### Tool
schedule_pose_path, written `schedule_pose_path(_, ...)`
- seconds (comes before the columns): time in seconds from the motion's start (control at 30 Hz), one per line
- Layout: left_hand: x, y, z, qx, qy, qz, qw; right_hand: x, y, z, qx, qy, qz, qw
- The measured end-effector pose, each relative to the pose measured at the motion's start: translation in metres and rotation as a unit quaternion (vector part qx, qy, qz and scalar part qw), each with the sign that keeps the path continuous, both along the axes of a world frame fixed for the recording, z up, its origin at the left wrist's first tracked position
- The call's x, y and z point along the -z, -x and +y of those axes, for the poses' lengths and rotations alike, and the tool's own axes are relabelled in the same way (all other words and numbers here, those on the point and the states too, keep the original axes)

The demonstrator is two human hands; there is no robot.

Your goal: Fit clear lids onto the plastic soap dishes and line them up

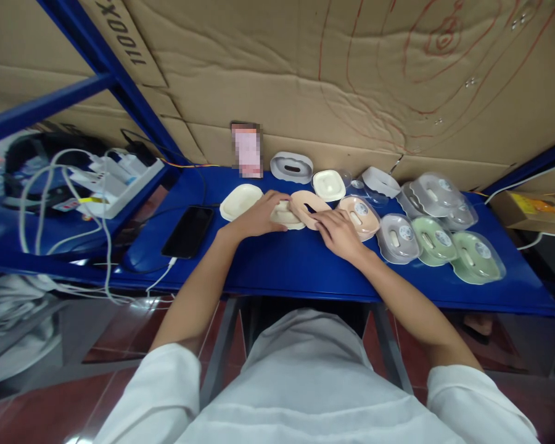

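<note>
My left hand (262, 216) curls its fingers round a small cream insert (287, 214) at the middle of the blue table. Right beside it, my right hand (341, 235) grips a peach oval cover (300, 202) with a dark slot, tilted against the cream piece. Whether the two pieces are joined I cannot tell. A cream dish (241, 201) lies left of my left hand. Just past my right fingers sits a peach container (364, 214) with a clear lid and a round label.
Lidded containers in lilac (398, 238) and green (478, 256) stand at the right. Behind are a grey slotted cover (291, 168), a cream tray (329, 185) and a propped phone (248, 151). A black phone (188, 232) with a cable lies left, near a power strip (120, 191).
</note>
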State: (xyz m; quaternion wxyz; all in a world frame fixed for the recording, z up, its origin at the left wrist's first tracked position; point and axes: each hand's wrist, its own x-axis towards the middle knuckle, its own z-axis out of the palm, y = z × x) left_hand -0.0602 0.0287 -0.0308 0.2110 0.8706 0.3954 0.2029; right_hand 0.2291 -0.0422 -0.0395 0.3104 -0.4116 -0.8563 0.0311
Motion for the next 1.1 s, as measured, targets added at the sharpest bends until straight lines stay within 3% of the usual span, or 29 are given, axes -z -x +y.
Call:
schedule_pose_path(0.13,0.004,-0.001,-0.001,-0.018,-0.027,-0.032,0.999,0.006,-0.002,0.003,-0.023,0.019,0.014,0.999)
schedule_pose_path(0.23,0.005,-0.002,-0.003,-0.004,0.004,-0.041,0.999,0.012,0.0,0.004,-0.05,0.033,0.022,0.998)
schedule_pose_path(0.5,0.006,-0.003,-0.002,0.017,-0.052,0.06,0.997,0.013,0.01,0.005,-0.058,0.051,-0.024,0.997)
schedule_pose_path(0.63,0.008,-0.003,-0.002,-0.006,-0.077,0.086,0.993,-0.004,0.002,0.013,-0.031,0.037,-0.085,0.995)
schedule_pose_path(0.73,0.007,-0.006,-0.005,-0.028,-0.096,0.12,0.988,-0.029,-0.022,0.041,0.071,0.032,-0.128,0.989)
schedule_pose_path(0.83,0.002,-0.012,-0.01,-0.023,-0.114,0.141,0.983,-0.053,-0.049,0.083,0.204,0.082,-0.206,0.954)
schedule_pose_path(0.9,0.0,-0.016,-0.013,-0.022,-0.121,0.152,0.981,-0.062,-0.06,0.107,0.247,0.123,-0.251,0.928)
schedule_pose_path(0.97,-0.001,-0.019,-0.016,-0.025,-0.126,0.161,0.979,-0.066,-0.065,0.123,0.245,0.146,-0.272,0.919)
schedule_pose_path(1.1,0.002,-0.025,-0.019,-0.025,-0.129,0.17,0.977,-0.074,-0.066,0.127,0.203,0.147,-0.28,0.927)
